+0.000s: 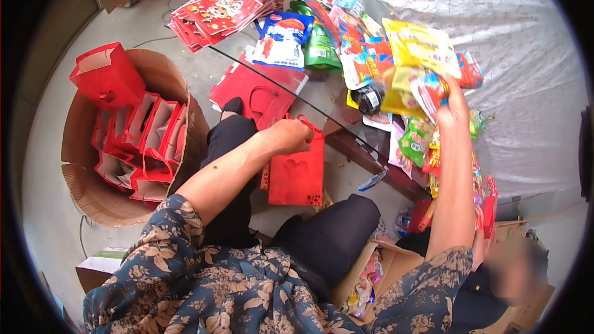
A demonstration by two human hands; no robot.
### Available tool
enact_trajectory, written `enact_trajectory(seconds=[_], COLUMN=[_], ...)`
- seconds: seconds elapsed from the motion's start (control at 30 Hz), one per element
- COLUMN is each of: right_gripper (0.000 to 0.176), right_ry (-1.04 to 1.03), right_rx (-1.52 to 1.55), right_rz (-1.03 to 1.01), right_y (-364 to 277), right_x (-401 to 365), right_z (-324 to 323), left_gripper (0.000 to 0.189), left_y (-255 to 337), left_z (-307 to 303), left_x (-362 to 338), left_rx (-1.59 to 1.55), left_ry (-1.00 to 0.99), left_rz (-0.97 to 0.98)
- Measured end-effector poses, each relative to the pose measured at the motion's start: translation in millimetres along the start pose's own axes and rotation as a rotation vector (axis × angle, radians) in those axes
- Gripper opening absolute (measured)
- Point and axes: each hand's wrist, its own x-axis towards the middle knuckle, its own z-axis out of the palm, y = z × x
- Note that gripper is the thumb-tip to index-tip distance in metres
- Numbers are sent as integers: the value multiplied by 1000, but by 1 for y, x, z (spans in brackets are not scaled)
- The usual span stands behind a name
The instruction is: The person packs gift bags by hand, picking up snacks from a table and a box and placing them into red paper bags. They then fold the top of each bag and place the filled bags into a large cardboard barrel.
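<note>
My left hand point(288, 137) is closed round the handles of a red paper gift bag point(298, 176) with a heart on its front, which hangs upright between my knees. On the right, my right hand point(455, 106) is stretched over the snack pile and grips a snack packet point(428, 94) with white, red and blue print. A large yellow snack bag point(421, 46) lies just beyond these fingers. Below the packet is a dark round-lidded container point(369, 98). Green snack packets point(416, 141) lie nearer to me.
A big round cardboard container point(77, 167) at left holds several red gift bags point(146, 125). Flat patterned bags point(229, 6) are stacked at the table's far left, near a blue-white packet point(282, 38). A cardboard box point(365, 253) of sweets stands by my thigh. Another person point(516, 272) sits at lower right.
</note>
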Motion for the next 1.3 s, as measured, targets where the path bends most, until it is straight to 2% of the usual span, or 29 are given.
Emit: enact_trajectory(seconds=[0.07,0.1,0.13,0.37,0.4,0.53,0.63,0.7,0.77,0.9,1.03,1.1,1.17,1.2,1.23,1.3], right_gripper=[33,31,32,32,39,68,67,57,51,45,42,37,33,31,26,22], right_ry=[-41,60,17,-85,-27,181,121,105,18,106,458,693,892,972,1083,1274], right_rx=[134,113,164,305,218,139,-59,-80,-121,-283,-282,-277,-358,-381,-426,-362], right_rz=[56,-40,22,235,142,135,25,-32,-101,-268,-288,-275,-232,-228,-188,-96], right_y=[13,23,28,89,95,79,69,64,57,62,92,112,133,147,163,201], right_x=[34,48,61,156,160,126,105,86,37,-69,-165,-229,-307,-353,-400,-510], right_z=[33,49,57,58,53,60,43,28,11,-47,-177,-254,-329,-361,-386,-418], left_gripper=[30,30,30,29,29,30,30,30,30,29,27,27,29,27,25,22], left_y=[-1,0,1,-6,-7,-4,-1,-1,-5,-4,-6,-16,-24,-25,-14,-31], left_z=[-2,-3,-7,-13,-12,-9,-12,-11,-6,-3,2,5,5,4,-2,5], left_x=[-2,-3,-5,-8,-7,-3,-2,0,3,4,11,14,16,14,12,11], left_rx=[-13,-19,-22,-28,-30,-48,-50,-45,-39,-26,50,79,-23,-88,-165,-89], left_ry=[-1,-3,-19,-9,-4,9,3,-1,-6,-2,-56,-59,-51,-48,-127,-9], left_rz=[-21,-31,-56,-101,-103,-102,-108,-107,-99,-76,-60,28,87,74,-85,143])
